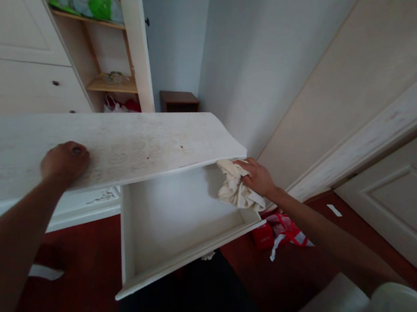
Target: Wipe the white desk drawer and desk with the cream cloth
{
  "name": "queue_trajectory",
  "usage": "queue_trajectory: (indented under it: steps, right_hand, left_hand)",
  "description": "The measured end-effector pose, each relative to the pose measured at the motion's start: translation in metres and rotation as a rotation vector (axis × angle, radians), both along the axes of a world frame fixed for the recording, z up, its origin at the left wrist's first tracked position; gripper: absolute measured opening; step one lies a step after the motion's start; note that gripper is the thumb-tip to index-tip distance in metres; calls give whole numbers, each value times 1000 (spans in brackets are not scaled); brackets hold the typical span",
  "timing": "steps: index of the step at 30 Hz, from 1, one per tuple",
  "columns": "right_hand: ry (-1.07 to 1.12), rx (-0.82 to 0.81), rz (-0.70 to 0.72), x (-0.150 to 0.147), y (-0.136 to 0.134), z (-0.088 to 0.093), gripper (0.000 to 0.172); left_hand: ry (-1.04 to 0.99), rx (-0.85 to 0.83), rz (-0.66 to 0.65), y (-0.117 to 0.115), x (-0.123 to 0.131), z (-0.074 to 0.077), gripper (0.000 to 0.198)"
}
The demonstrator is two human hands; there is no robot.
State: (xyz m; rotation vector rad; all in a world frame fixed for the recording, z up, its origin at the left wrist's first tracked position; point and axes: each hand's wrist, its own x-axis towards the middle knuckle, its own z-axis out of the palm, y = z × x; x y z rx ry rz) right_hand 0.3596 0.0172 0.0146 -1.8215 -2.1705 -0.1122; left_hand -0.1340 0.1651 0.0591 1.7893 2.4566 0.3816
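My right hand (258,175) grips a crumpled cream cloth (234,186) at the right end of an open white drawer (167,220). The cloth hangs partly over the drawer's right side, close to the desk edge. The inside of the drawer shows bare white. My left hand (65,162) rests as a fist on the white desk top (128,147), which has brownish smudges and a few dark spots. Its fingers are curled in, and whether anything small is inside them is hidden.
Behind the desk stands a white cabinet (10,29) with shelves holding plastic bags (97,5). A dark stool or seat (185,307) is below the drawer. Red and white bags (287,230) lie on the red-brown floor, near a white panelled door (416,197) and the wall.
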Motion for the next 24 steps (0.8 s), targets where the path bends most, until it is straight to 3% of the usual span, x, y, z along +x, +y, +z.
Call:
queue_trajectory:
  steps: [3,6,10,12,15,18,24]
  right_hand:
    - [61,-19,-58,-4,8,5,59]
    - [-38,-121,-64,-12,-4,15,56]
    - [-143,-270,108,-23,-39,24,55]
    - [-83,-214,214,-27,-54,28,60]
    - [93,2,301,-29,-59,37,60]
    - [204,170,279,-32,-41,55,55]
    - [282,435,92,-52,34,92,66]
  left_hand:
    - [-10,-5,-19,-3,2,3,53]
    - [-20,14,-16,-3,2,3,53]
    - [-18,32,-2,2,0,-1,51]
    - [-5,32,-3,4,-1,-2,49]
    - [27,24,-22,5,-1,-3,48]
    - [64,37,-48,4,-1,-4,47]
    - [104,41,-130,2,-6,-9,48]
